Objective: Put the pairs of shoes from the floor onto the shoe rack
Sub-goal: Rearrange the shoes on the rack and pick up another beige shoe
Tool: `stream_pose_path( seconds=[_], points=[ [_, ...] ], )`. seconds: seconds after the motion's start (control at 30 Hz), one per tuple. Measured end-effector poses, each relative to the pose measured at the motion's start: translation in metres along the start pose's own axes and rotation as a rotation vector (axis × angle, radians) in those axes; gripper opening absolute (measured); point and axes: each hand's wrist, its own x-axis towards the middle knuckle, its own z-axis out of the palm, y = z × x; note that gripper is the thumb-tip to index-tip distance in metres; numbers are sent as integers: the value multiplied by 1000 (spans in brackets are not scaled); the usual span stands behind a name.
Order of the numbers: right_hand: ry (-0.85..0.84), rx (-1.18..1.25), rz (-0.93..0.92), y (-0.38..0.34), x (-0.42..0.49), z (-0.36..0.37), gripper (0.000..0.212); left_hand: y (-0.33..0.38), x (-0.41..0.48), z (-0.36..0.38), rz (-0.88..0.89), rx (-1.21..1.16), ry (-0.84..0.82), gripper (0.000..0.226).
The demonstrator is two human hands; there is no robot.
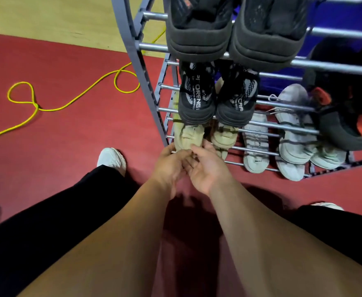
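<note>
A grey shoe rack (132, 50) with metal bars stands ahead of me. Its lowest shelf holds a beige pair: the left beige shoe (188, 136) and the right beige shoe (224, 137). My left hand (169, 166) and my right hand (205, 168) meet at the heel of the left beige shoe, with fingers on it. How firmly they hold it is hidden. A black pair with white lettering (216, 97) sits one shelf up. A dark grey pair (231, 35) fills the top shelf in view.
White shoes (283, 144) lie on the lower shelves to the right, beside a black and orange shoe (347, 121). A yellow cable (72, 99) loops over the red floor at left. My own white shoe (111, 159) and black trouser legs are below.
</note>
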Motion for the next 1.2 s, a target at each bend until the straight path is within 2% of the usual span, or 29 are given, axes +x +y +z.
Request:
stream_pose_path(
  seconds=[0.07, 0.13, 0.2, 0.23, 0.33, 0.43, 0.5, 0.6, 0.67, 0.73, 0.9, 1.2],
  points=[
    [48, -98, 38, 1, 6, 4, 39, -4, 6, -3, -40, -13, 40, 34],
    [102, -146, 104, 1, 7, 1, 33, -9, 12, -6, -74, -3, 67, 25],
    [192, -180, 137, -2, 8, -10, 48, -14, 19, -8, -78, -10, 123, 6],
    [243, -175, 134, -4, 9, -17, 59, -14, 21, -8, -73, -24, 157, 4],
    [353, -51, 44, -18, 8, -38, 78, -14, 29, -6, -48, -74, 210, 11],
    [396, 23, -65, -38, 9, -47, 65, -12, 33, -5, -17, -107, 227, 15],
    [467, -46, -137, -47, 15, -46, 55, -9, 33, -2, 7, -98, 223, 17],
    [583, -249, -247, -49, 21, -41, 60, -2, 35, 4, 50, -64, 211, 24],
    [571, -382, -249, -46, 22, -41, 72, 4, 38, 9, 73, -18, 199, 34],
    [530, -440, -227, -42, 23, -44, 79, 11, 40, 13, 80, 31, 171, 34],
    [444, -404, -253, -38, 26, -48, 59, 13, 48, 16, 36, 40, 153, 38],
    [466, -333, -303, -31, 20, -40, 53, 9, 53, 17, 49, -36, 148, 39]
  ],
)
